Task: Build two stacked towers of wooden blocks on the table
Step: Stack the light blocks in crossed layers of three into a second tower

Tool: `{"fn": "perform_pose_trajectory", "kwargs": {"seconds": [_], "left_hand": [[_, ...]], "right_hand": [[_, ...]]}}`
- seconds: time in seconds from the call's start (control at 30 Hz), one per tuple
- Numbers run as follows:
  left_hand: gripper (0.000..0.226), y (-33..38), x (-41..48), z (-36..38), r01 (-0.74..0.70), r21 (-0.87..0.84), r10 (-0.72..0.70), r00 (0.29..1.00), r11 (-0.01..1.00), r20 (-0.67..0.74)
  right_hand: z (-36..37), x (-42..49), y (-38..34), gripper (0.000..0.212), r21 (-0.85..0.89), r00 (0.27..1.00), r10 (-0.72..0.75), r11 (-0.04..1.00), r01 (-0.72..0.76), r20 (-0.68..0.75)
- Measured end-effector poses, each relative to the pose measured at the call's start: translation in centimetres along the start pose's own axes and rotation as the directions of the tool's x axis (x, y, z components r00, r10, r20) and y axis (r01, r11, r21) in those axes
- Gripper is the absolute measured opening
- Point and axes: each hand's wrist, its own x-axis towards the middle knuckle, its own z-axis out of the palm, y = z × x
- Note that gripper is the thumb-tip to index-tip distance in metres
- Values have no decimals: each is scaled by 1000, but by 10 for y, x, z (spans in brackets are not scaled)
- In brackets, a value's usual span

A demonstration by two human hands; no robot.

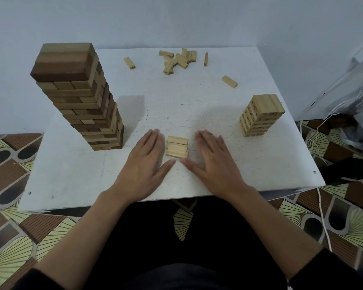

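1. While the left hand [143, 162] and right hand [214, 164] lie flat on the white table [71, 181], fingers straight and holding nothing, a small row of pale blocks [177, 147] sits between them near the front edge.
2. The left hand is just beside the row; the right hand lies slightly apart from it.
3. A tall tower of brown blocks [88, 105] stands at the table's left.
4. A short tower of pale numbered blocks [260, 116] stands near the right edge.
5. A loose pile of blocks [177, 59] lies at the far edge, with a single block [229, 81] nearer.
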Motion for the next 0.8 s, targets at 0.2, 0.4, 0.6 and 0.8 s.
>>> {"fn": "perform_pose_trajectory", "kwargs": {"seconds": [0.2,0.4,0.6,0.8], "left_hand": [[74,8,2,11,33,172,-38,999,985,22],[62,8,2,15,43,204,-36,999,978,-38],[59,8,1,16,49,164,-38,997,985,-69],[59,11,1,20,79,168,-63,993,983,-99]], "right_hand": [[9,4,-4,87,-242,990,2,970,32,138],[19,8,-9,97,-259,997,9,966,11,75],[20,13,-12,86,-239,999,25,971,-14,43],[19,15,-6,86,-177,1000,-6,984,11,29]]}}
